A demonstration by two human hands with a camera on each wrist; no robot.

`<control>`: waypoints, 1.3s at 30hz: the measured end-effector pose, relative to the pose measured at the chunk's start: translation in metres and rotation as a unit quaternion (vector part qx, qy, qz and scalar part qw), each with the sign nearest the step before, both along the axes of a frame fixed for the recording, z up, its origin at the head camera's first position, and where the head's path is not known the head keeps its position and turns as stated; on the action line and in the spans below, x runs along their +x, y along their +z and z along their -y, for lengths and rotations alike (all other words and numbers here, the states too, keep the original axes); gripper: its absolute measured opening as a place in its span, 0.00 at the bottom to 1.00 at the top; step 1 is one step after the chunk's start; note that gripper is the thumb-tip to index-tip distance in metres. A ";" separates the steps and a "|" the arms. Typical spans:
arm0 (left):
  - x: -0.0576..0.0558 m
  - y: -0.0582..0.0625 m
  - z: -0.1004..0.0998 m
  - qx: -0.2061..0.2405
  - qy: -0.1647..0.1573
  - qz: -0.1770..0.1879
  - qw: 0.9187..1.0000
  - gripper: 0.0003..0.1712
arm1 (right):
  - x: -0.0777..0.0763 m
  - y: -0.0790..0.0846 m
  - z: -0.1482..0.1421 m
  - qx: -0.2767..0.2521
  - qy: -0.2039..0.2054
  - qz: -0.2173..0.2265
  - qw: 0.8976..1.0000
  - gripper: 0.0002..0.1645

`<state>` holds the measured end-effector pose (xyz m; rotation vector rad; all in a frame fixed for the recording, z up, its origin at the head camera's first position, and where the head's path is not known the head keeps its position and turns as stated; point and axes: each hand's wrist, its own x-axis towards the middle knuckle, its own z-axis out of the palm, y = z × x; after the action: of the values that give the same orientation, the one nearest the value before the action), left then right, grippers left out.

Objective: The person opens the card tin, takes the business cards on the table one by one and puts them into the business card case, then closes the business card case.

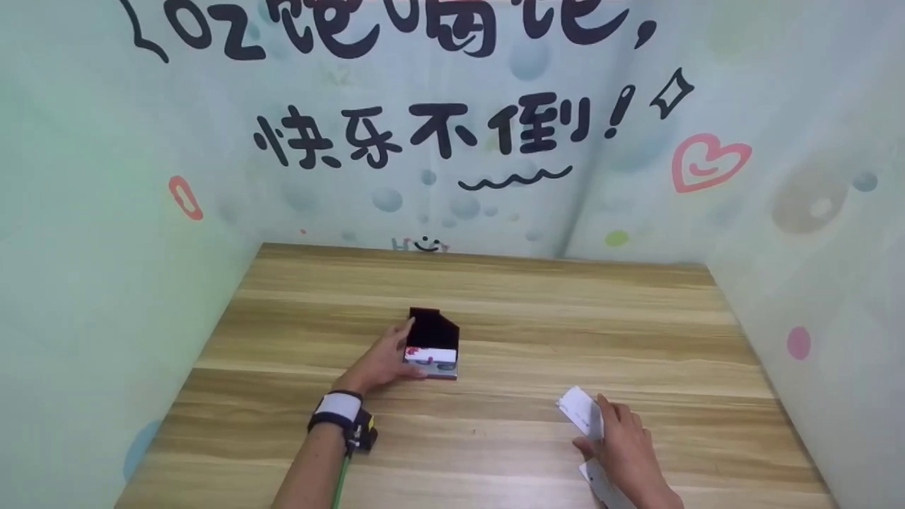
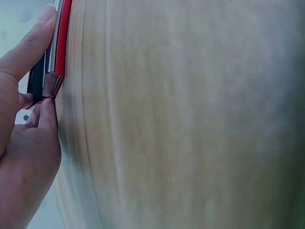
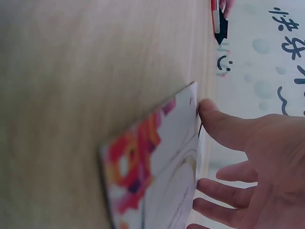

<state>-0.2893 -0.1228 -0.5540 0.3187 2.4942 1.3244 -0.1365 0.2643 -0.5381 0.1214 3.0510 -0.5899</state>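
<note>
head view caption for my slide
Left hand grips an open card case; right hand holds a white card.

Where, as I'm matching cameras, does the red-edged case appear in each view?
Head: red-edged case below centre, slightly left, held by the left hand.
Left wrist: red-edged case at upper left.
Right wrist: red-edged case at the top, right of centre.
Shared landmark: wooden tabletop.

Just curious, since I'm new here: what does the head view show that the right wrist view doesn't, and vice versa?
Only the head view shows the wristband and the pink heart. Only the right wrist view shows red-and-orange print on a card by the right hand. Both show that hand, the card case and the smiley face.
</note>
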 end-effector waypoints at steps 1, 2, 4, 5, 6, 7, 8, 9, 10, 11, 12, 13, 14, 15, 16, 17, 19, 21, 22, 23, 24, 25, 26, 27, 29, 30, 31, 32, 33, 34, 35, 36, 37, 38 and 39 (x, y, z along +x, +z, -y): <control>0.000 0.000 0.000 0.001 0.000 0.001 1.000 0.63 | -0.001 0.001 0.000 -0.002 -0.002 0.003 1.000 0.47; -0.001 0.000 0.000 0.001 0.000 0.001 1.000 0.63 | -0.002 0.001 0.000 -0.004 -0.004 0.007 1.000 0.46; -0.001 0.000 0.001 0.005 -0.001 0.004 1.000 0.63 | -0.003 0.002 0.000 -0.008 -0.009 0.017 1.000 0.44; -0.002 0.000 0.001 0.008 -0.003 0.002 1.000 0.64 | -0.004 0.003 0.001 -0.011 -0.012 0.021 1.000 0.43; -0.002 -0.001 0.002 0.010 -0.006 -0.001 1.000 0.64 | -0.005 0.003 0.001 -0.012 -0.013 0.023 1.000 0.43; -0.003 -0.001 0.002 0.011 -0.010 -0.005 1.000 0.64 | -0.005 0.004 0.001 -0.013 -0.015 0.022 1.000 0.42; -0.003 -0.001 0.003 0.011 -0.013 -0.008 1.000 0.65 | -0.006 0.004 0.001 -0.014 -0.015 0.022 1.000 0.41; -0.004 -0.002 0.003 0.012 -0.016 -0.011 1.000 0.65 | -0.006 0.004 0.001 -0.014 -0.016 0.021 1.000 0.41; -0.004 -0.002 0.004 0.012 -0.019 -0.014 1.000 0.66 | -0.006 0.004 0.001 -0.013 -0.015 0.017 1.000 0.40; -0.004 -0.002 0.004 0.014 -0.023 -0.017 0.999 0.66 | -0.006 0.004 0.001 -0.012 -0.013 0.014 1.000 0.39; -0.004 -0.003 0.004 0.015 -0.025 -0.017 0.999 0.66 | -0.007 0.005 0.001 -0.011 -0.011 0.010 1.000 0.38; -0.004 -0.003 0.004 0.018 -0.027 -0.016 0.999 0.66 | -0.007 0.005 0.001 -0.010 -0.010 0.008 1.000 0.38; -0.004 -0.003 0.004 0.024 -0.028 -0.013 0.999 0.66 | -0.007 0.005 0.001 -0.009 -0.009 0.009 1.000 0.37; -0.004 -0.003 0.004 0.028 -0.028 -0.011 0.999 0.66 | -0.008 0.006 0.002 -0.009 -0.009 0.011 1.000 0.37; -0.004 -0.003 0.004 0.032 -0.028 -0.011 0.999 0.65 | -0.009 0.006 0.002 -0.009 -0.009 0.012 1.000 0.37; -0.004 -0.003 0.004 0.032 -0.026 -0.009 0.999 0.65 | -0.010 0.007 0.003 -0.008 -0.010 0.014 1.000 0.38; -0.004 -0.003 0.004 0.028 -0.022 -0.008 0.999 0.65 | -0.012 0.008 0.005 -0.004 -0.011 0.018 1.000 0.38; -0.003 -0.003 0.003 0.019 -0.016 -0.010 1.000 0.65 | -0.013 0.008 0.007 0.006 -0.008 0.012 1.000 0.39; -0.003 -0.004 0.003 0.016 -0.014 -0.010 1.000 0.65 | -0.013 0.008 0.007 0.011 -0.006 0.006 1.000 0.39; -0.003 -0.004 0.003 0.011 -0.013 -0.009 1.000 0.65 | -0.013 0.008 0.008 0.016 -0.003 -0.001 1.000 0.39; -0.003 -0.005 0.003 0.008 -0.012 -0.009 1.000 0.65 | -0.012 0.008 0.008 0.021 0.000 -0.008 1.000 0.40; -0.002 -0.004 0.002 0.007 -0.011 -0.006 1.000 0.65 | -0.012 0.007 0.008 0.025 0.004 -0.018 1.000 0.40; -0.002 -0.004 0.002 0.009 -0.010 -0.004 1.000 0.65 | -0.012 0.007 0.008 0.028 0.009 -0.031 0.999 0.40; -0.002 -0.004 0.002 0.010 -0.009 -0.003 1.000 0.65 | -0.012 0.006 0.009 0.030 0.014 -0.042 0.999 0.40; -0.002 -0.004 0.002 0.010 -0.009 -0.002 1.000 0.65 | -0.011 0.006 0.009 0.032 0.025 -0.061 0.997 0.40; -0.001 -0.003 0.002 0.011 -0.009 -0.002 1.000 0.65 | -0.011 0.005 0.009 0.033 0.030 -0.069 0.997 0.39; -0.001 -0.003 0.002 0.012 -0.010 -0.002 1.000 0.65 | -0.012 0.005 0.008 0.034 0.034 -0.075 0.996 0.39; -0.001 -0.003 0.002 0.011 -0.011 -0.005 1.000 0.65 | -0.012 0.004 0.008 0.035 0.039 -0.080 0.995 0.39; -0.001 -0.003 0.002 0.009 -0.010 -0.006 1.000 0.65 | -0.012 0.004 0.008 0.036 0.041 -0.084 0.995 0.38; -0.001 -0.003 0.002 0.007 -0.011 -0.005 1.000 0.65 | -0.012 0.004 0.008 0.037 0.044 -0.090 0.994 0.38; -0.002 -0.003 0.002 0.004 -0.011 -0.008 1.000 0.65 | -0.012 0.003 0.008 0.039 0.048 -0.099 0.993 0.37; -0.002 -0.003 0.002 0.000 -0.011 -0.011 1.000 0.65 | -0.012 0.002 0.008 0.042 0.052 -0.110 0.992 0.37; -0.002 -0.003 0.002 -0.003 -0.011 -0.015 1.000 0.65 | -0.012 0.001 0.008 0.045 0.057 -0.123 0.990 0.36; -0.002 -0.003 0.002 -0.007 -0.012 -0.016 1.000 0.65 | -0.012 0.000 0.008 0.048 0.062 -0.136 0.988 0.35; -0.003 -0.003 0.002 -0.009 -0.012 -0.017 1.000 0.64 | -0.012 -0.001 0.007 0.053 0.067 -0.150 0.985 0.34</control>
<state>-0.2919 -0.1247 -0.5570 0.3684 2.5213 1.2975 -0.1486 0.2570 -0.5388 -0.1882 3.3458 -0.4744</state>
